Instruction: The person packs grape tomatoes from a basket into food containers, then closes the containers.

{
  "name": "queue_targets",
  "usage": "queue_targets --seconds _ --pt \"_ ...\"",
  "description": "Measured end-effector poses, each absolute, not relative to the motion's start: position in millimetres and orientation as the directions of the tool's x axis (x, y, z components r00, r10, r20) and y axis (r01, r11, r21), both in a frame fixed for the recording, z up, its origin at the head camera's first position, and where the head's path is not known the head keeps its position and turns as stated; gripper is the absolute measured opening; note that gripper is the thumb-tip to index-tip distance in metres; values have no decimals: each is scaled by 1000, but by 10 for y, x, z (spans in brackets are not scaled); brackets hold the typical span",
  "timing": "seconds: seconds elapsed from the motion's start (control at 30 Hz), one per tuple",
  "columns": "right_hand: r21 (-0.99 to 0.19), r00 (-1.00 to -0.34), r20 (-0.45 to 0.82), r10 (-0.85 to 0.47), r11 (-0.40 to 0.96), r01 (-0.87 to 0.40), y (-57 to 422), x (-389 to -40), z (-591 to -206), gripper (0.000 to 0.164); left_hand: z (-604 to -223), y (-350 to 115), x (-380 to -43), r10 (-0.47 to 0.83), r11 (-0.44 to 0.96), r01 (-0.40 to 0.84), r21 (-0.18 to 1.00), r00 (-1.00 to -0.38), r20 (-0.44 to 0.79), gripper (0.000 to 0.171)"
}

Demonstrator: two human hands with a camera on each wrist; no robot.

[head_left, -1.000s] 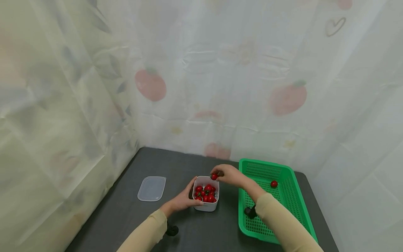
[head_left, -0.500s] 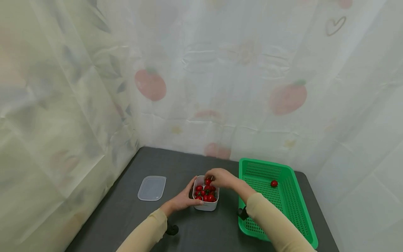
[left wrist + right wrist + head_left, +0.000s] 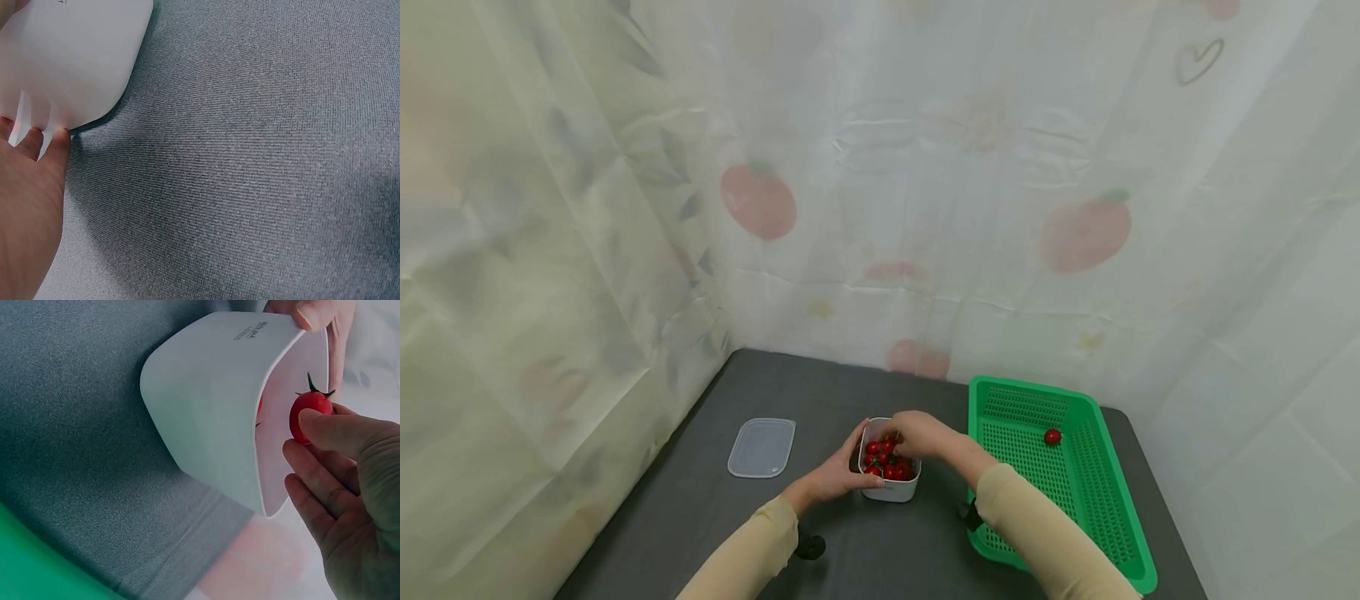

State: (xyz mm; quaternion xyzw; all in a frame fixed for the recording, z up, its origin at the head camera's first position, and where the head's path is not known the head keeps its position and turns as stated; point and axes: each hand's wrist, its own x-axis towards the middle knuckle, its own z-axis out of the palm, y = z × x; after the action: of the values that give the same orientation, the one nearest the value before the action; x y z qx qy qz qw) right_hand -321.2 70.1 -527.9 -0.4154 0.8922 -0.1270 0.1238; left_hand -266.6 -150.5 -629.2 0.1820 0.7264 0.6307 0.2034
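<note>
My left hand (image 3: 835,477) grips a small white plastic container (image 3: 891,493) from its left side, thumb on the near wall and fingers at the far side. Several red cherry tomatoes (image 3: 898,472) lie inside it. Over its opening reaches my right hand (image 3: 921,433); in the right wrist view it pinches one cherry tomato (image 3: 312,411) with a green stem between thumb and fingers, just at the rim. The left wrist view catches part of the container's wall (image 3: 75,56) with fingertips pressed along it.
A green perforated basket (image 3: 973,408) stands to the right, with a single cherry tomato (image 3: 1052,437) in it. Left of the container a translucent lid (image 3: 762,448) lies flat on the dark table (image 3: 842,383). Patterned curtains (image 3: 880,183) hang behind and at the sides.
My right hand has moved left and down from the container's right rim into its opening, carrying the cherry tomato. The left hand has kept its hold on the container.
</note>
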Motion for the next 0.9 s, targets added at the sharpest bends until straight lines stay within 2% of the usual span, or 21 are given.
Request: queue_targets --seconds 0.6,0.9 --pt "-320 -602 -110 -791 602 -731 683 -3160 -5333 29 -6286 -1505 -2675 541 118 24 993 -840 -44 106" --pt "-317 -622 -27 -783 597 -737 914 -3122 -5216 22 -6295 -1504 -2672 532 112 21 993 -845 -42 106"
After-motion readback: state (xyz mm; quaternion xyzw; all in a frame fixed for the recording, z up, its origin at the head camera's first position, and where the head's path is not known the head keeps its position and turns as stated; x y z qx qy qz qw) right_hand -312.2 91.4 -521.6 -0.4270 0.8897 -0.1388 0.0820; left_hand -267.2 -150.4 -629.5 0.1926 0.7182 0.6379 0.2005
